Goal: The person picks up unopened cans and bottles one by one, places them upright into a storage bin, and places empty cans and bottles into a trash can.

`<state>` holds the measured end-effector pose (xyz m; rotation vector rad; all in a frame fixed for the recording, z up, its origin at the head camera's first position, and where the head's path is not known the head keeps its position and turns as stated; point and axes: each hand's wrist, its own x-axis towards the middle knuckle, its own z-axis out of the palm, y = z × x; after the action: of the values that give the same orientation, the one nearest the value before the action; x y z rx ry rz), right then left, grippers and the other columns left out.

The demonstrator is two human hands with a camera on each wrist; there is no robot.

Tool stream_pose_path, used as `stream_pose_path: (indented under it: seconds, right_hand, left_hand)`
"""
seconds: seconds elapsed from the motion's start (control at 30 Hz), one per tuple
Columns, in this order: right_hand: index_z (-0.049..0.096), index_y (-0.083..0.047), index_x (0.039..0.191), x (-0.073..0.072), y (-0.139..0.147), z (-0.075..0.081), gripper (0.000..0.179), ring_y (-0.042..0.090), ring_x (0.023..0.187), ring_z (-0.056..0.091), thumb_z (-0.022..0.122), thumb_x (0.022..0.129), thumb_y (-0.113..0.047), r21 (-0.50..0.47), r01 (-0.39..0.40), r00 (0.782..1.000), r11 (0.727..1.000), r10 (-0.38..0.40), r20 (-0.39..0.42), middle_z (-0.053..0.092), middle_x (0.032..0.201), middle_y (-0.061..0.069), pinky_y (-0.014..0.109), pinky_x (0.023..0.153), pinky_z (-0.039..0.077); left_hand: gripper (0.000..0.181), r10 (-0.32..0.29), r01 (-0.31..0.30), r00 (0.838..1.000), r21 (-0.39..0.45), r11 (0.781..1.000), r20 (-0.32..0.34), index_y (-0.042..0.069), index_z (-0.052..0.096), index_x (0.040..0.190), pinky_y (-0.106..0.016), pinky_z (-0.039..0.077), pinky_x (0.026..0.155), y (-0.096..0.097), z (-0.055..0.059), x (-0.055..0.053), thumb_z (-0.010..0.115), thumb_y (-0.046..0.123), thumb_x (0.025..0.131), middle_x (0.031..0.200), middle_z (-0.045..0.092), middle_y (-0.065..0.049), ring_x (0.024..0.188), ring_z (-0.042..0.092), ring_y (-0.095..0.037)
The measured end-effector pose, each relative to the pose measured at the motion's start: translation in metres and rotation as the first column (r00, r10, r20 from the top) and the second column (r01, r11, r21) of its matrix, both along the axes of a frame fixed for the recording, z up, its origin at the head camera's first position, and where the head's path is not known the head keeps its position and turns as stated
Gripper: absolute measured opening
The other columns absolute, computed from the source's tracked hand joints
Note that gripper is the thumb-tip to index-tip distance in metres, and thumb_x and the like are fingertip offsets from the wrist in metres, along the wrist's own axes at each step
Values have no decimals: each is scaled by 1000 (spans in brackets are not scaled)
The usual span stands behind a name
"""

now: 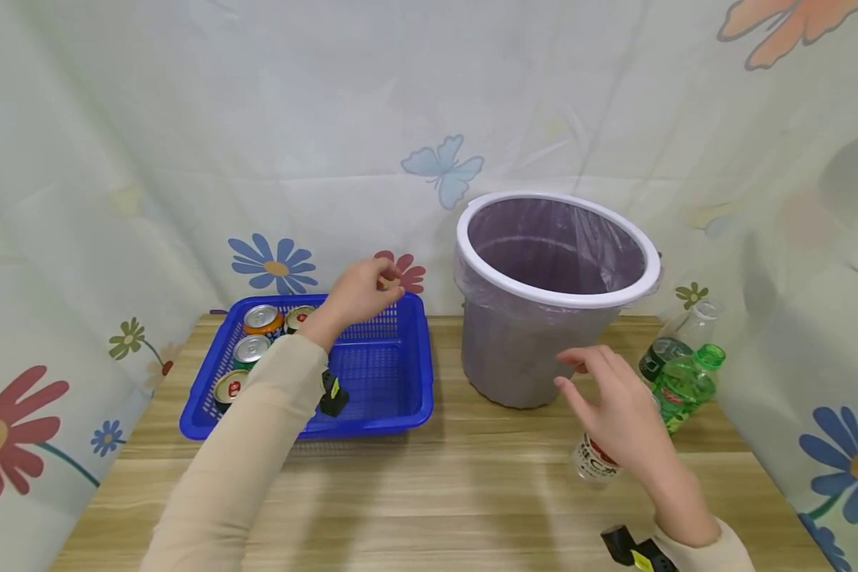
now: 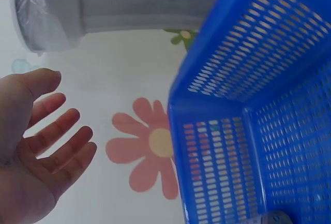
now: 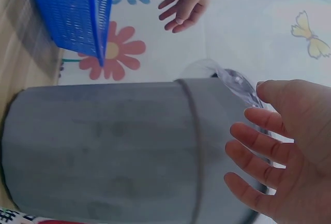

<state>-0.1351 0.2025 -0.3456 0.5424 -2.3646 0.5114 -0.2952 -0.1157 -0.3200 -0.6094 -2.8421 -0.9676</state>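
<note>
My left hand (image 1: 361,294) hovers above the back of a blue plastic basket (image 1: 429,373), its fingers loosely bent and holding nothing. Several drink cans (image 1: 252,349) stand along the basket's left side; my forearm covers part of that area. On the right, my right hand (image 1: 618,405) is in the air in front of a grey bin (image 1: 515,357), fingers relaxed and apart, with nothing in them. Partly hidden below it is a clear bottle (image 1: 595,462) with a white and red label. The right wrist view shows the right hand's spread fingers (image 3: 256,154) overlapping the bin's rim.
The bin has a white rim (image 1: 472,238) and a clear plastic liner (image 1: 593,230). At the table's right side, a green bottle (image 1: 686,385) stands beside a clear bottle with a dark label (image 1: 665,353). A flower-patterned curtain (image 1: 329,143) encloses the wooden table (image 1: 429,508).
</note>
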Motion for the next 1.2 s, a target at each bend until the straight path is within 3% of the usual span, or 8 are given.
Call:
stream_pose_path:
  seconds: [0.13, 0.3, 0.5, 0.6, 0.7, 0.93, 1.03, 1.2]
  right_hand:
    - [61, -4, 103, 1, 8, 3, 32, 21, 87, 56, 73, 73, -3, -29, 15, 1000, 999, -16, -25, 61, 93, 7, 33, 70, 43]
    - [59, -2, 104, 2, 20, 5, 32, 23, 90, 54, 70, 75, 0, -83, 45, 999, 996, -46, -14, 59, 96, 10, 33, 72, 40]
    - [58, 0, 106, 5, 33, 5, 32, 26, 90, 52, 69, 75, 1, -136, 104, 995, 985, -104, 3, 57, 98, 14, 30, 75, 38]
    - [58, 0, 106, 7, 38, 5, 32, 27, 90, 52, 68, 76, 1, -156, 126, 992, 980, -126, 11, 57, 99, 15, 30, 74, 36]
    - [58, 1, 107, 8, 43, 4, 31, 27, 89, 51, 67, 77, 2, -175, 131, 991, 976, -132, 10, 57, 100, 16, 28, 75, 35]
    - [57, 3, 109, 14, 55, -3, 31, 25, 94, 49, 65, 80, 2, -220, 157, 988, 963, -153, 36, 55, 108, 18, 2, 82, 24]
    - [56, 3, 112, 16, 59, -7, 33, 24, 95, 48, 64, 80, 1, -227, 174, 985, 958, -168, 45, 55, 110, 19, 1, 82, 24]
    - [55, 2, 118, 19, 65, -13, 40, 19, 90, 47, 65, 79, 0, -229, 201, 979, 952, -191, 66, 55, 109, 19, 12, 77, 31]
  left_hand:
    - [23, 10, -13, 1000, 85, 996, 27, 6, 59, 105, -35, 51, 84, 8, 6, -3, 58, 21, 88, 104, 63, -10, 94, 60, -23]
    - [29, 13, -32, 995, 203, 979, 96, 6, 56, 113, -35, 47, 91, 16, 13, -5, 57, 22, 90, 111, 61, -10, 100, 60, -23]
    - [32, -49, -62, 968, 426, 903, 244, 3, 53, 117, -30, 56, 73, 24, 19, -6, 58, 18, 90, 114, 58, -13, 88, 67, -23]
    - [31, -47, -83, 963, 456, 886, 266, 5, 53, 119, -29, 56, 68, 28, 22, -6, 57, 19, 91, 115, 57, -12, 89, 66, -22]
    - [33, -37, -106, 958, 473, 875, 283, 7, 52, 121, -29, 56, 68, 32, 25, -5, 57, 20, 91, 117, 57, -12, 91, 65, -23]
    - [45, 11, -208, 937, 530, 822, 350, 12, 47, 129, -34, 56, 72, 47, 27, -6, 59, 29, 89, 119, 56, -11, 93, 63, -22]
    - [46, 13, -240, 926, 563, 791, 376, 12, 47, 129, -37, 55, 76, 54, 29, -7, 60, 30, 89, 119, 56, -10, 94, 63, -22]
    - [43, -28, -261, 913, 637, 725, 407, 10, 48, 129, -39, 54, 81, 64, 31, -9, 60, 24, 89, 121, 56, -11, 100, 61, -25]
